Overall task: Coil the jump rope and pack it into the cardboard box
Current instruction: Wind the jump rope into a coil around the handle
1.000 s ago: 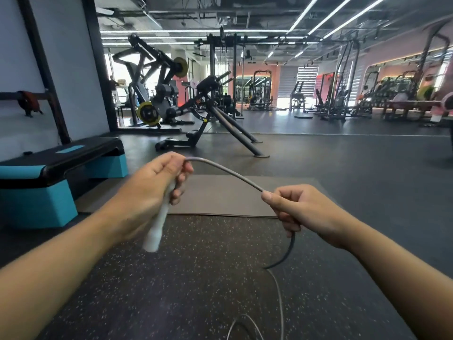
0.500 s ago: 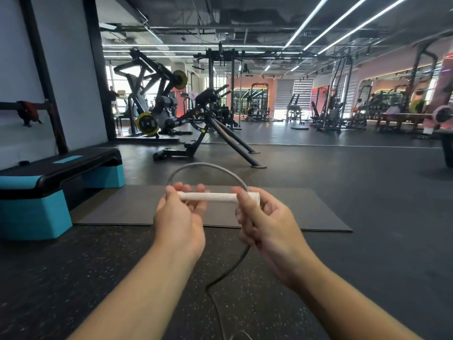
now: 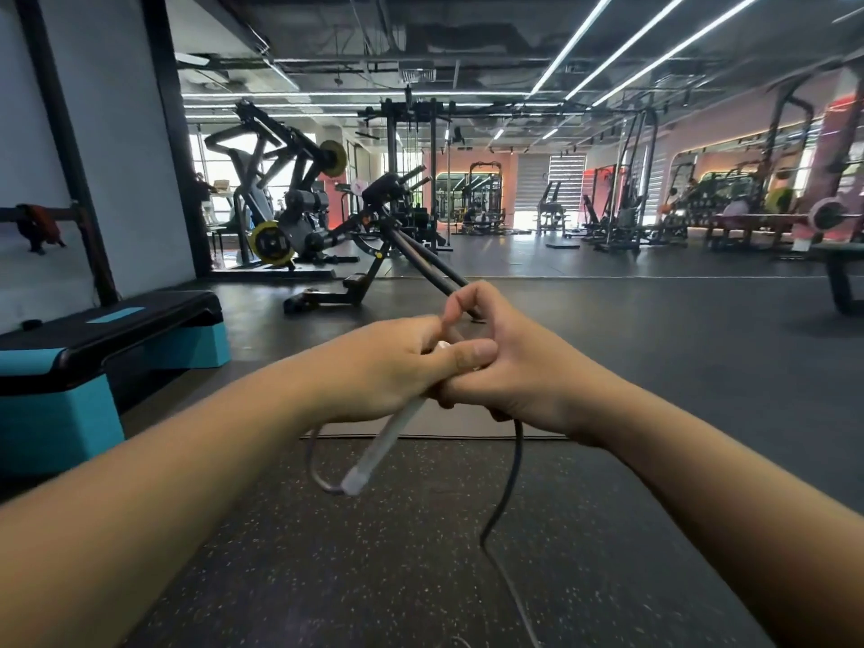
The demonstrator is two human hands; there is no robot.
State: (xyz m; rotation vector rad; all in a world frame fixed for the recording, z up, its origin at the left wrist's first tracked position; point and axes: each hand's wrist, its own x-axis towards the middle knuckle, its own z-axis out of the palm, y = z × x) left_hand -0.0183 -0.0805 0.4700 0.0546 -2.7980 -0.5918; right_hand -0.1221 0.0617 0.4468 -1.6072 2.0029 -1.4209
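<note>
My left hand (image 3: 374,371) is closed around the white handle (image 3: 381,449) of the jump rope, which points down and toward me below the fist. A short grey loop of the rope (image 3: 315,465) curves from the handle's lower end back up under that hand. My right hand (image 3: 509,367) presses against the left one and grips the dark rope (image 3: 512,474), which hangs from it and trails onto the floor. The upper end of the handle is hidden between the hands. No cardboard box is in view.
A grey exercise mat (image 3: 435,427) lies on the speckled rubber floor just beyond my hands. A black and teal step platform (image 3: 93,367) stands at the left. Weight machines (image 3: 304,217) and racks fill the far side of the gym.
The hands have come together from holding the handle level between them. The handle now tilts down toward me, and the rope loop that arched above it hangs below the left hand.
</note>
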